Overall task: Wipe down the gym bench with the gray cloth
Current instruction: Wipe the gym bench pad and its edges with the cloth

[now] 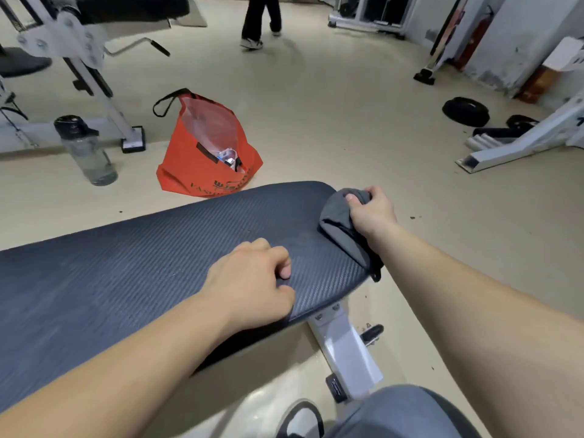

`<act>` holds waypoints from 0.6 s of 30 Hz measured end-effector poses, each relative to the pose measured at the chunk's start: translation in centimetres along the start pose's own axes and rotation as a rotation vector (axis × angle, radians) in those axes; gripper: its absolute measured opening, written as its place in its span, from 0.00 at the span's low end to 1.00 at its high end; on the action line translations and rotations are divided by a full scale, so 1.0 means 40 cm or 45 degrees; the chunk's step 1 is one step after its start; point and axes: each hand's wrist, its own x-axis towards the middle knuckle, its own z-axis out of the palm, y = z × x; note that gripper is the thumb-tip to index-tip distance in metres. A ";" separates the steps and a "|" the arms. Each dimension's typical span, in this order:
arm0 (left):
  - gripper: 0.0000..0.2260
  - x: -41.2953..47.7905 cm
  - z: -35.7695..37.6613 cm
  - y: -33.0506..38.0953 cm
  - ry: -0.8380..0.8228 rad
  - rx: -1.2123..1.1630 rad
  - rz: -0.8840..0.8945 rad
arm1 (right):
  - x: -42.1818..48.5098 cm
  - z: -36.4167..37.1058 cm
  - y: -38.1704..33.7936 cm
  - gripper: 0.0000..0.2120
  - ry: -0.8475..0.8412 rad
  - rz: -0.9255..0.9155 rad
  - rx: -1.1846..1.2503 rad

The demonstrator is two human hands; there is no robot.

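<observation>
The gym bench [132, 263] has a dark ribbed pad that runs from the left edge to the centre right, on a white metal leg [344, 352]. At the pad's right end lies the bunched gray cloth [336, 222], draped over the edge. My right hand [373, 213] is shut on the cloth and presses it against the pad's end. My left hand [252, 286] rests on the pad near its front edge, fingers curled into a loose fist with nothing in it.
An orange bag [202, 159] and a clear water bottle [87, 150] stand on the floor beyond the bench. White gym machines sit at the left and right. Black weight plates [466, 111] lie at the right. A person's legs [260, 20] are at the far top.
</observation>
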 end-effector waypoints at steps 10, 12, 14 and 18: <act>0.08 -0.026 -0.046 -0.084 0.020 -0.256 0.208 | 0.085 0.194 -0.214 0.30 -0.006 -0.275 -0.370; 0.08 -0.054 -0.072 -0.141 0.113 -0.291 0.189 | 0.064 0.237 -0.249 0.27 -0.017 -0.370 -0.452; 0.09 -0.081 -0.095 -0.214 0.264 -0.232 0.078 | 0.020 0.286 -0.282 0.22 -0.201 -0.480 -0.650; 0.11 -0.147 -0.132 -0.339 0.394 -0.136 -0.129 | -0.123 0.384 -0.335 0.26 -0.367 -0.741 -0.957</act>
